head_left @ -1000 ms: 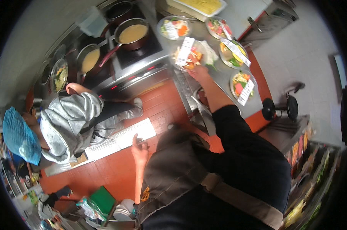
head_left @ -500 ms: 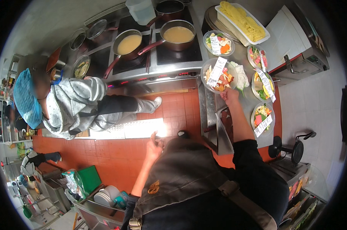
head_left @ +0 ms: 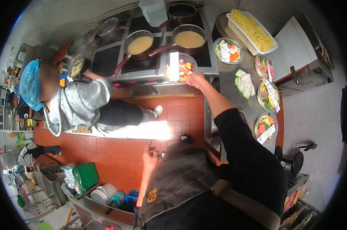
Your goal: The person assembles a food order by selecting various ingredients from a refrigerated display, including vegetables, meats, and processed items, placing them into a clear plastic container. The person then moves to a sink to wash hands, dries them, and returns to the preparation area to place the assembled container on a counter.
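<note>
My right hand [head_left: 196, 79] grips the rim of a clear plastic bowl [head_left: 189, 65] of chopped red, orange and white food, with a white paper slip on it. The bowl is over the stove's front edge, close to two dark red saucepans, the left saucepan [head_left: 139, 45] and the right saucepan [head_left: 189, 39], both holding pale yellowish liquid. My left hand [head_left: 151, 156] hangs over the floor in front of my apron, holding nothing, one finger stretched out and the others loosely bent. A green-and-white leafy piece [head_left: 245, 86] lies on the steel counter [head_left: 234, 101].
On the counter stand several slip-marked bowls, among them a vegetable bowl [head_left: 231, 53], plus a white tub [head_left: 257, 44] of yellow noodles. A co-worker [head_left: 75, 97] in a blue hair cover stands left, one hand near a pan [head_left: 77, 66]. A black pan [head_left: 182, 12] sits behind.
My right hand has carried the bowl leftward from the counter to the stove's edge. The leafy piece stays behind on the counter. The co-worker's arm has reached forward toward the stove.
</note>
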Available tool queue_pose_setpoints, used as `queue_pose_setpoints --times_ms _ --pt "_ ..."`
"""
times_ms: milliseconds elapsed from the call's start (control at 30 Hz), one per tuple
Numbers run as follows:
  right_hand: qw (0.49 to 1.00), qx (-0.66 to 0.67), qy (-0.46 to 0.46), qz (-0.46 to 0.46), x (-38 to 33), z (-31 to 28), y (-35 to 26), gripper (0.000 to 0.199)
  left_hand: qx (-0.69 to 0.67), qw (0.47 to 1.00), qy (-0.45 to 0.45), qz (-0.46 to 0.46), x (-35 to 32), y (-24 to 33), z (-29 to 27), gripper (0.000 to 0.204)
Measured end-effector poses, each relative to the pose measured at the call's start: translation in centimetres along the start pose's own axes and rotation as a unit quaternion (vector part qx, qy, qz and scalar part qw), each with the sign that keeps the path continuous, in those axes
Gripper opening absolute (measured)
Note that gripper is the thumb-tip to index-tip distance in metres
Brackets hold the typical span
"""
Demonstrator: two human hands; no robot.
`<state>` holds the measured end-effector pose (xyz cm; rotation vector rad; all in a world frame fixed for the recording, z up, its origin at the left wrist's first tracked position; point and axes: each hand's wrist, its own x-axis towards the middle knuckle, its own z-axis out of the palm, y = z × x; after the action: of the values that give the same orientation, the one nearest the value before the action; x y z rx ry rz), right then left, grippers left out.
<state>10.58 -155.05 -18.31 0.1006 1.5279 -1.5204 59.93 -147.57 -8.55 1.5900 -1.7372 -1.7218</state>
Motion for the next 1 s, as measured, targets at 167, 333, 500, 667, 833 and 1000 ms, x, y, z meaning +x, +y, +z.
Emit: queue_pose_setpoints --times_ms 167,333,500,667,833,1000 --pt "1.0 0.011 0.001 0.006 4.2 3.2 -1.5 0.012 -0.03 0.999 0.035 -0.021 -2.2 -0.2 -0.9 0.053" --pt "0.987 0.122 -0.106 0.007 4.4 2.1 -1.2 0.028 -0.065 0.995 0.059 -0.046 -2.3 -1.2 -1.1 0.052" --pt "0.974 -0.219 0.019 -0.061 -1.0 -3.7 -2.8 0.042 -0.064 0.996 0.031 -0.061 -1.6 -2.2 -1.3 0.054" --pt "0.706 -0.637 0.279 -0.133 -6.4 -17.3 -5.5 0.05 -0.039 0.997 0.012 -0.073 -1.8 -3.1 -1.6 0.054" --pt "0.628 -0.694 0.349 -0.037 -4.9 -26.7 -3.8 0.068 0.003 0.994 0.011 -0.106 -3.0 -3.8 -1.7 0.054" --pt "0.56 -0.766 0.286 -0.13 -1.6 -28.2 -3.9 0.035 0.028 0.992 0.017 -0.126 -4.3 -3.8 -2.0 0.054"
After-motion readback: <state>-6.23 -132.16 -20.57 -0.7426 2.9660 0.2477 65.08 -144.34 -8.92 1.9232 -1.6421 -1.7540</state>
